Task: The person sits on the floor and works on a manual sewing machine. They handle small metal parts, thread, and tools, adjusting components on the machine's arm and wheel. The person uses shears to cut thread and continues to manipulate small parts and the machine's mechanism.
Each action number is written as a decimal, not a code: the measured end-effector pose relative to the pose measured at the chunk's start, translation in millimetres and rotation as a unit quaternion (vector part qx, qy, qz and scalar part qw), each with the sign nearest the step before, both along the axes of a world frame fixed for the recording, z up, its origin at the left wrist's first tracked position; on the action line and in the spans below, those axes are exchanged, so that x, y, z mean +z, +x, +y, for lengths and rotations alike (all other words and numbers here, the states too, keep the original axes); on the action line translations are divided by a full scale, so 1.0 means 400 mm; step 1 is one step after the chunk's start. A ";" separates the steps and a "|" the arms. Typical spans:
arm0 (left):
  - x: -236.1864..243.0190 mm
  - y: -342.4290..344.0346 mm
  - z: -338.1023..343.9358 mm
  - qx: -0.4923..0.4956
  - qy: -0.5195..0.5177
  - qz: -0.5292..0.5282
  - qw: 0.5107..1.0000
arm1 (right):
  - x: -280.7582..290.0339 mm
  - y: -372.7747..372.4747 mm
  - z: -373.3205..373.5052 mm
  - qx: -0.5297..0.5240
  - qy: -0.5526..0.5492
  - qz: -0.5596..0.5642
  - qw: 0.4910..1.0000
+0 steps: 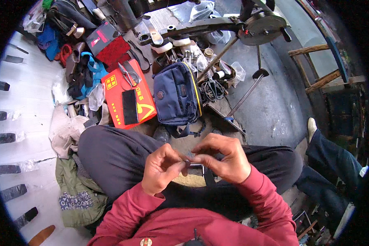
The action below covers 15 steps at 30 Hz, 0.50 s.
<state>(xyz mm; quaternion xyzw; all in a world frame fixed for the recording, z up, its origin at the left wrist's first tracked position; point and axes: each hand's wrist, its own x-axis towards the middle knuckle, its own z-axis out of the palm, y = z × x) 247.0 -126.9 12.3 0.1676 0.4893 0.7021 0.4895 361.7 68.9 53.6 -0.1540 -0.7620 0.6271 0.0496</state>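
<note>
Above my lap, my left hand [162, 167] and my right hand [226, 158] meet fingertip to fingertip, both closed in a pinch. A small dark piece [187, 162] shows at the left fingertips; its kind is too small to tell. What the right fingertips grip is mostly hidden. Just below the right hand are a thin metal bar and a black strap [209, 176], partly covered. Beneath them a tan pad-like piece [190, 180] lies between my thighs. Beyond my hands stands a dark blue bag [172, 96] with yellow piping.
Left of the bag, a red box [110, 102] carries a black phone [130, 107] and scissors [129, 76]. Shoes, bags and cloth pile up at far left. A metal machine with a round wheel [262, 28] stands ahead. Another person's leg [332, 158] is at right.
</note>
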 end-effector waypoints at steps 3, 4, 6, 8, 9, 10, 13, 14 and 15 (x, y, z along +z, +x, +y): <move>0.006 0.011 -0.008 -0.028 -0.012 0.035 0.999 | -0.008 0.023 -0.036 0.010 0.008 0.036 0.999; 0.007 0.015 -0.011 -0.028 -0.012 0.042 0.999 | -0.013 0.029 -0.045 0.014 0.019 0.035 0.999; 0.006 0.019 -0.016 -0.029 -0.008 0.040 0.999 | -0.024 0.040 -0.060 0.025 0.023 0.019 0.999; 0.003 0.021 -0.018 -0.031 -0.014 0.046 0.998 | -0.034 0.050 -0.074 0.004 0.033 0.042 0.999; 0.002 0.023 -0.018 -0.029 -0.018 0.048 0.998 | -0.039 0.055 -0.079 -0.004 0.028 0.038 0.999; 0.000 0.024 -0.018 -0.028 -0.015 0.042 0.999 | -0.045 0.058 -0.085 -0.014 0.020 0.031 0.999; -0.008 0.039 -0.013 0.012 -0.023 0.000 1.000 | -0.066 0.064 -0.105 -0.060 -0.045 0.049 0.996; -0.012 0.045 -0.010 0.019 -0.026 -0.020 0.999 | -0.074 0.065 -0.113 -0.074 -0.112 0.051 0.990; -0.016 0.051 -0.006 0.027 -0.026 -0.041 0.998 | -0.083 0.066 -0.122 -0.091 -0.185 0.052 0.977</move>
